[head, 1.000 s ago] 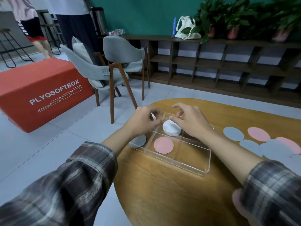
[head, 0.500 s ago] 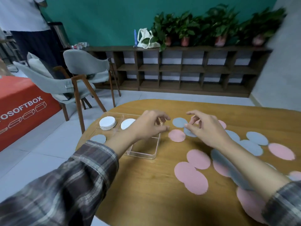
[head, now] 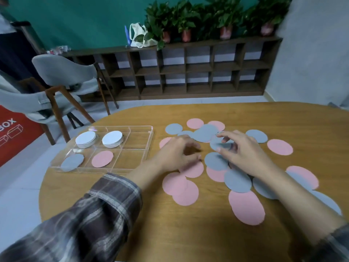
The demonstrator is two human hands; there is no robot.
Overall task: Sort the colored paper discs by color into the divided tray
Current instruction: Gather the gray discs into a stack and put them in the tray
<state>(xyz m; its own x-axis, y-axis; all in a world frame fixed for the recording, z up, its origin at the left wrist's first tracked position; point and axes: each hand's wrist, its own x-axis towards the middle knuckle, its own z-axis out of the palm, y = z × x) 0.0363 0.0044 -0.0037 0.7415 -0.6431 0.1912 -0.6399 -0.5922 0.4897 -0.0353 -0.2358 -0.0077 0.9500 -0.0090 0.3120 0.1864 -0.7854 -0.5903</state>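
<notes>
Pink and grey paper discs lie scattered on the tabletop; fingers of the right hand pinch one grey disc by its edge, seemingly to peel it free, while the left hand hovers loosely curled and empty near the divided tray.

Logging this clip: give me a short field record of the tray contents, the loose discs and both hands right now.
tray: clear, six compartments, left of the loose discs
far row: white stacks, left and middle
near row: sorted grey disc left, sorted pink disc middle
loose discs: pink and grey, overlapping on the table
left hand: over the loose discs, holding nothing
right hand: pinching a loose grey disc
</notes>
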